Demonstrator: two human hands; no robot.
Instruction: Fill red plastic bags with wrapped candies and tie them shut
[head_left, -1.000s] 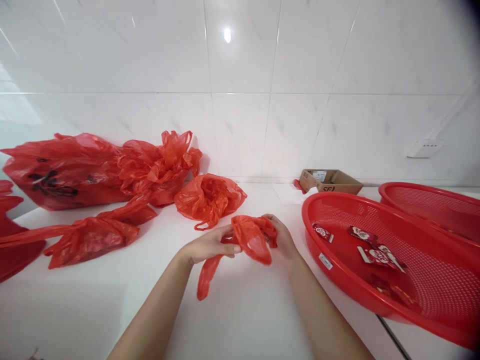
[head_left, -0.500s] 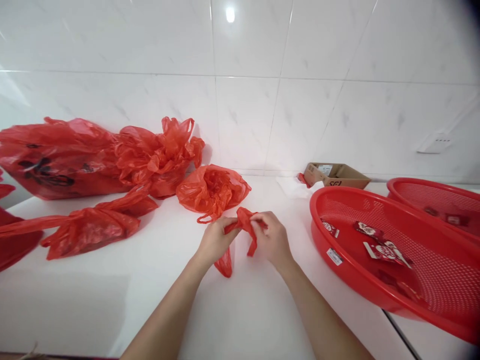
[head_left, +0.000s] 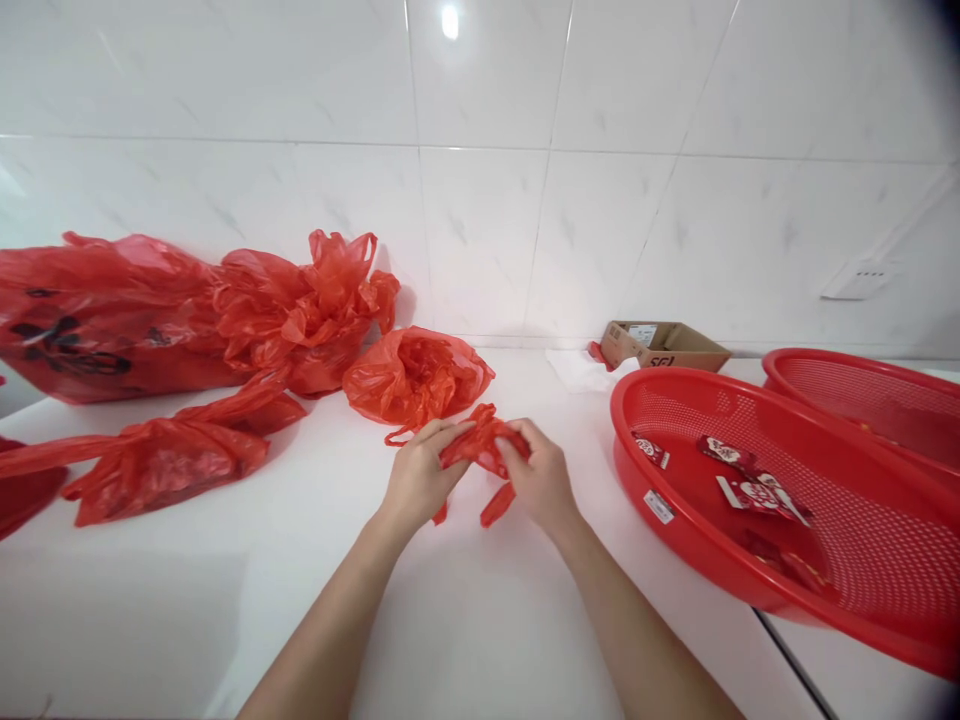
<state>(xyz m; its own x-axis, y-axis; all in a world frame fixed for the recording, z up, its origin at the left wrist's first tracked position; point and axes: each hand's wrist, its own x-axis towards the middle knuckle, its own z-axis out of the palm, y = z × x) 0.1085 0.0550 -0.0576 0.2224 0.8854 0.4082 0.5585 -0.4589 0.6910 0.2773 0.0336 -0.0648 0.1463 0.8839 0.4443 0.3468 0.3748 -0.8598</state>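
L hand (head_left: 418, 480) & R hand (head_left: 544, 482) pinch crumpled red plastic bag (head_left: 484, 440), prob. v. light, limp, slippery, best gripped at bunched folds.

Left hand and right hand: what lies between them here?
A crumpled red plastic bag, held by both the left hand and the right hand, as the head view shows.

From my right hand (head_left: 541, 478), I have a passage at 12 o'clock to the tiled wall (head_left: 480, 240) and bare tabletop (head_left: 480, 620) at 6; the perforated red basket (head_left: 690, 530) blocks 3, the crumpled red bag (head_left: 421, 378) 10.
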